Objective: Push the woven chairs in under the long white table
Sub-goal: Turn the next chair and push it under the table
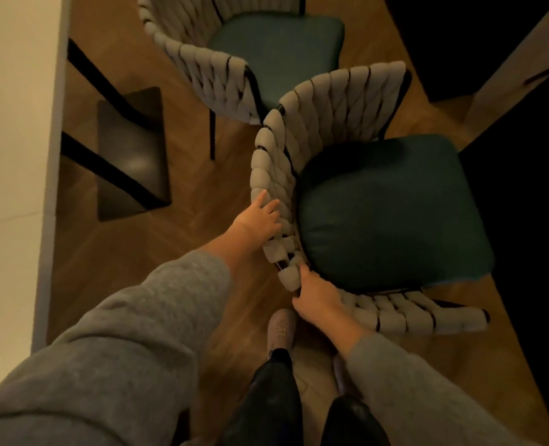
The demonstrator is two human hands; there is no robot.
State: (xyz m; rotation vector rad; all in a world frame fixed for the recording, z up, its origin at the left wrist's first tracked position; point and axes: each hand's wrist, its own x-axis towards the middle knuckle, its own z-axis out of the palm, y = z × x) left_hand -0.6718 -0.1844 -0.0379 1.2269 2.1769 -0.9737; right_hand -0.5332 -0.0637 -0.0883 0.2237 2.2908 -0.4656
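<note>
Left hand [260, 220] pressed flat, fingers relaxed, on the chair [392, 214] back; right hand [318, 300] curled round its rim. Thick grey woven bands, black frame, dark green cushion. Stands on wood floor [170, 243], apart from the white table [9, 123].

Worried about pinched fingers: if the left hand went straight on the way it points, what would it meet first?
The near chair's woven back, which the left hand touches; beyond it, probably the green cushion.
</note>
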